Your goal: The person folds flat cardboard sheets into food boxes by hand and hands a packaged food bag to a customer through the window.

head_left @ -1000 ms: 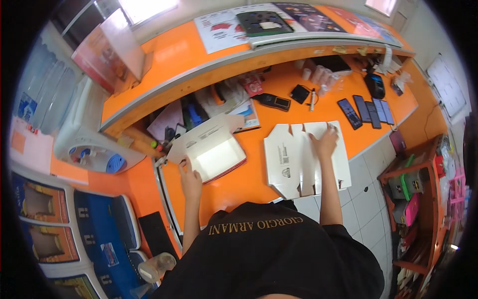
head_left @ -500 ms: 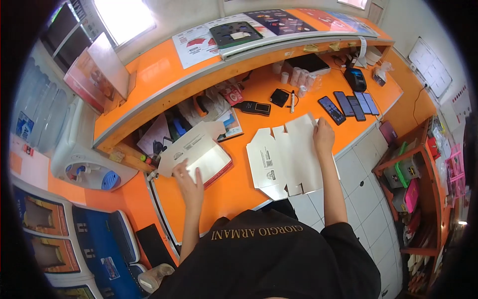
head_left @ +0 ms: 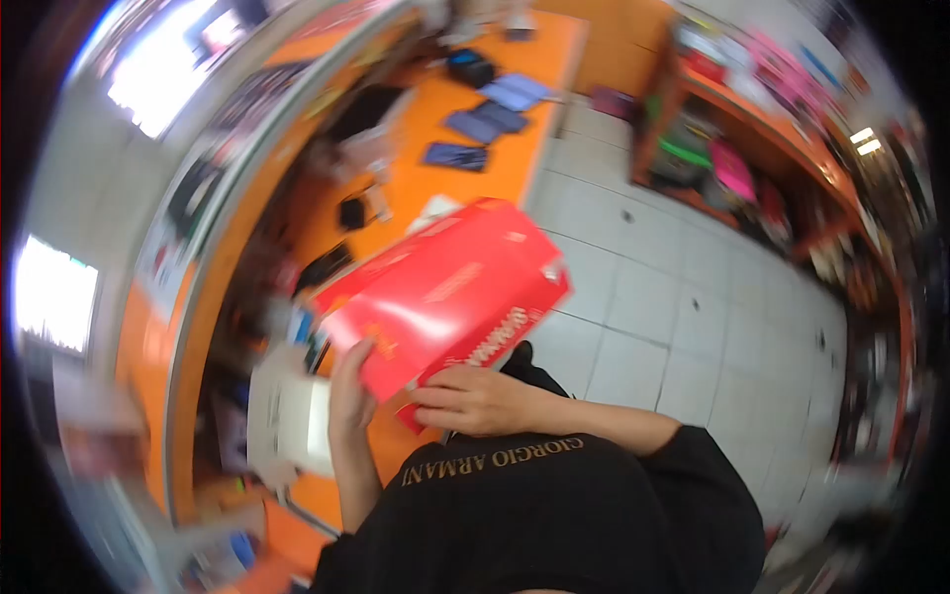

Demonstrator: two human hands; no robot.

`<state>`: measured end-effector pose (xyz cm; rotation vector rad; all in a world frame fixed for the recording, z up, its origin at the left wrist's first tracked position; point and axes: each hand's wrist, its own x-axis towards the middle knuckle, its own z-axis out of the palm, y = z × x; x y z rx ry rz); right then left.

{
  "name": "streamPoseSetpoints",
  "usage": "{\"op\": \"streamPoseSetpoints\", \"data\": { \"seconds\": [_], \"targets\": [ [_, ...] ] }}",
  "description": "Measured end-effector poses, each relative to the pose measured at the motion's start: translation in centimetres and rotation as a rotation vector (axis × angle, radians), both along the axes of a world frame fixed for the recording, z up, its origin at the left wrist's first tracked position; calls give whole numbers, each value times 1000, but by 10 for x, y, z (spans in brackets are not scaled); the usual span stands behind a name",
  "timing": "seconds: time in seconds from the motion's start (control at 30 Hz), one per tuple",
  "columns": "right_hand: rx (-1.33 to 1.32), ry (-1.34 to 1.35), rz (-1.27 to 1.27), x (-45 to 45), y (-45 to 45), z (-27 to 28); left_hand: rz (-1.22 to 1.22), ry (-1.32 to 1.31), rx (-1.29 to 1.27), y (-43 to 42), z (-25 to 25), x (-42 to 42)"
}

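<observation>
A red cardboard carton (head_left: 450,287) with white lettering is held up in front of my body, its printed side facing me. My left hand (head_left: 351,391) grips its near left corner, the thumb on the red face. At the near edge my right hand (head_left: 473,398) has its fingers closed on a flap of the same carton. How far the carton is folded cannot be made out because of blur. An open carton with a white inside (head_left: 287,411) lies on the orange counter to the left of my left hand.
Several phones (head_left: 485,124) and a dark card machine (head_left: 470,67) lie on the orange counter (head_left: 421,208) beyond the carton. A raised shelf edge (head_left: 213,238) runs along the left. Tiled floor (head_left: 633,287) and an orange shelf unit (head_left: 762,129) are on the right.
The flat carton was lifted off the counter and turned from its white side to its red side. My left hand left the open carton and took hold of it too. The view swung right.
</observation>
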<state>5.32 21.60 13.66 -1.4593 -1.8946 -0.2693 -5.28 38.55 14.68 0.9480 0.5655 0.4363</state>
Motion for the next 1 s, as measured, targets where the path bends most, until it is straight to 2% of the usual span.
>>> {"op": "streamPoseSetpoints", "data": {
  "seconds": [0.07, 0.13, 0.2, 0.27, 0.33, 0.43, 0.47, 0.5, 0.57, 0.63, 0.67, 0.7, 0.77, 0.8, 0.83, 0.87, 0.93, 1.0],
  "targets": [
    [112, 29, 39, 8, -11, 9, 50, -80, 57, -6, -3, 12],
    [258, 30, -102, 9, -14, 12, 85, -107, 188, -5, -12, 21],
    [376, 179, -245, 7, -13, 21, 76, -159, 365, -14, -15, 29],
    [370, 369, -294, 16, -12, 27, 50, -247, 422, -27, -21, 46],
    [388, 415, -351, 23, -10, 30, 219, -289, 620, -36, -22, 56],
    [447, 384, -378, 36, -12, 29, 119, -327, 479, -32, -19, 67],
    [473, 331, -381, 40, -15, 29, 255, -259, 402, -45, -12, 74],
    [495, 275, -400, 44, -19, 30, 198, -275, 403, -40, -12, 81],
    [531, 98, -466, 49, -26, 21, 37, -224, 612, -21, -24, 93],
    [552, 64, -497, 49, -39, 22, -101, -373, 588, -18, -21, 109],
    [561, 56, -549, 52, -43, 20, -174, -435, 597, -59, 11, 110],
    [615, -18, -636, 55, -46, 19, -218, -444, 596, -60, 5, 119],
    [659, -100, -743, 59, -51, 17, -215, -334, 530, -63, -10, 136],
    [629, -104, -828, 60, -56, 18, -336, -410, 483, -70, -11, 138],
    [599, -106, -910, 60, -59, 22, -355, -413, 477, -79, -8, 140],
    [667, -146, -1000, 62, -60, 27, -434, -427, 436, -87, -5, 143],
    [651, -143, -1033, 67, -65, 26, -511, -462, 359, -97, -1, 145],
    [614, -112, -1045, 73, -70, 23, -559, -460, 316, -78, -22, 159]
  ]
}}
